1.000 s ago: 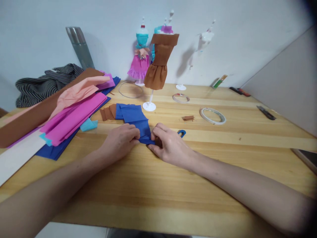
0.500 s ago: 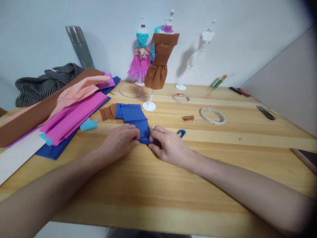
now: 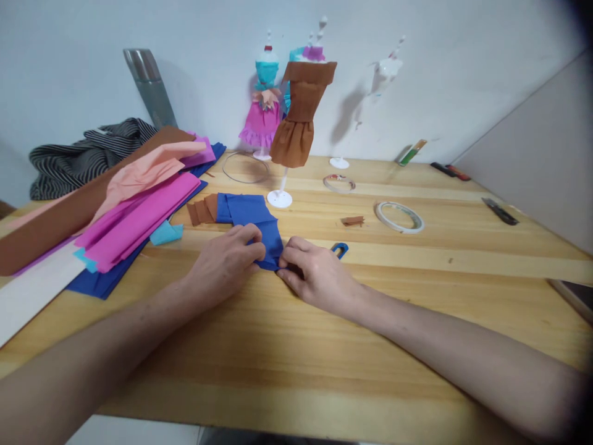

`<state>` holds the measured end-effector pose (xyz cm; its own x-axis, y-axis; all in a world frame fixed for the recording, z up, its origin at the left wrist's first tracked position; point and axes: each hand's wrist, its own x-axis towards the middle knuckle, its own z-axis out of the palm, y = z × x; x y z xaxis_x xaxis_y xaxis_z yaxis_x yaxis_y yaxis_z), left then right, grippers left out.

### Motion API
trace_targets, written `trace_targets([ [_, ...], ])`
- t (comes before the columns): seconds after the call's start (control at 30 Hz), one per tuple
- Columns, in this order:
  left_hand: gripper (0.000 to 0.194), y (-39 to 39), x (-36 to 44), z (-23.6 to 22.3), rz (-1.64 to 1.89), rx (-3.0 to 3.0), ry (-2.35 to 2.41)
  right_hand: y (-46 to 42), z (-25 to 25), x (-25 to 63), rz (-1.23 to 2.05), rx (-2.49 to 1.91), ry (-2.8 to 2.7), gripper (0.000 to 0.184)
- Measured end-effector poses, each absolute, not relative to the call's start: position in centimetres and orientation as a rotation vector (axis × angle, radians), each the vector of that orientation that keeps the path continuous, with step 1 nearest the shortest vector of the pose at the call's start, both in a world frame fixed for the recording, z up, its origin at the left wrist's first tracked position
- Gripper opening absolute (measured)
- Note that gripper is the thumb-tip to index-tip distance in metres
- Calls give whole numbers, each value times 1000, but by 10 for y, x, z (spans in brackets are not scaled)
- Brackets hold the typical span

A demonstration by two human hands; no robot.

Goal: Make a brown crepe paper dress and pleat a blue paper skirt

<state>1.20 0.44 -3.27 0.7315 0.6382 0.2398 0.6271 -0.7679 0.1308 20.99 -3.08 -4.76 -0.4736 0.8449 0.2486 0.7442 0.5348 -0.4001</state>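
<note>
A piece of blue crepe paper (image 3: pixel 254 213) lies flat on the table, with a folded strip at its far left end overlapping pleated brown paper (image 3: pixel 202 210). My right hand (image 3: pixel 317 272) pinches the near right corner of the blue paper between thumb and fingers. At the near left edge my left hand (image 3: pixel 229 256) has its fingers curled together on the same paper; its fingertips are partly hidden. Just behind my right hand rests a small blue-handled tool (image 3: pixel 340 250), partly covered by the hand.
Behind the paper stands a dress form in a brown paper dress (image 3: pixel 303 93). Folded coloured papers (image 3: pixel 139 216) are piled at the left beside a striped cloth (image 3: pixel 92 154). Tape rolls (image 3: pixel 399 217), brown scraps (image 3: pixel 353 220) and a dark cutter (image 3: pixel 500 211) lie to the right.
My left hand has shifted slightly up, its fingers lifting off the near fold. The blue paper's near edge looks flatter. My right hand keeps its pinch at the corner.
</note>
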Motion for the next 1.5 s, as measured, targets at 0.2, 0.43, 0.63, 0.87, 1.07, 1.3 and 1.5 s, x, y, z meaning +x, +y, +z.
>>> trace_targets([
  [0.2,6,5,11,-32,436,2839,1094,-31,-46,210,339,-1297,-2361,6],
  [0.43,10,5,11,-32,422,2855,1063,-31,-47,210,322,-1306,-2364,6],
  [0.63,12,7,10,-35,422,2831,1076,-30,-48,210,314,-1308,-2360,5],
  [0.87,15,5,12,-36,395,2807,1130,-31,-44,210,347,-1305,-2337,7],
  [1.07,14,-1,16,-35,429,2709,1202,-36,-39,209,254,-1196,-2323,16],
  [1.3,14,-7,18,-33,430,2649,1169,-33,-44,209,378,-1181,-2391,11],
  [1.5,9,3,14,-20,550,2056,1212,-23,-46,216,530,-1060,-1929,18],
])
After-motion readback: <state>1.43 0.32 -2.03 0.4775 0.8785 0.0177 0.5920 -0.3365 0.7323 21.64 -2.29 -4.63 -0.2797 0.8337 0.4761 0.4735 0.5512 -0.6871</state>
